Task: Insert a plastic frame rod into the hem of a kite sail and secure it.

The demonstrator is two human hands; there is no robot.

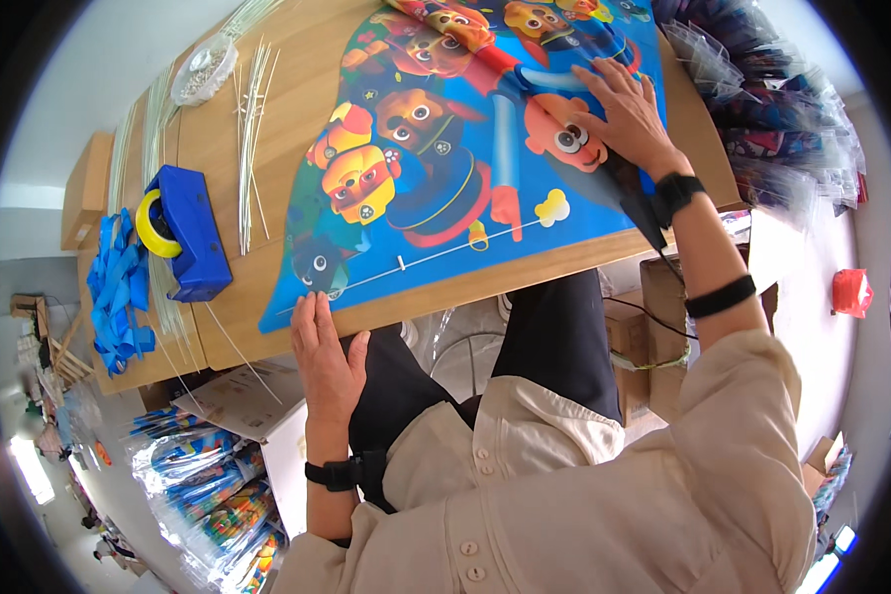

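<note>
A large blue sheet printed with cartoon dogs point(445, 148) lies flat on a wooden table point(297, 89). My left hand point(327, 361) rests at the table's near edge, fingertips touching the sheet's near-left corner, fingers extended and holding nothing. My right hand point(629, 114) lies flat with spread fingers on the sheet's right part, pressing it down. Both wrists carry black straps.
A blue tape dispenser with a yellow roll point(183, 233) stands at the table's left. Thin white sticks point(252, 129) lie beside it, with a clear bowl of small parts point(203, 71) farther back. Blue strips point(119, 287) lie left. Bagged colourful items point(772, 89) are piled right; cardboard boxes point(663, 327) sit below.
</note>
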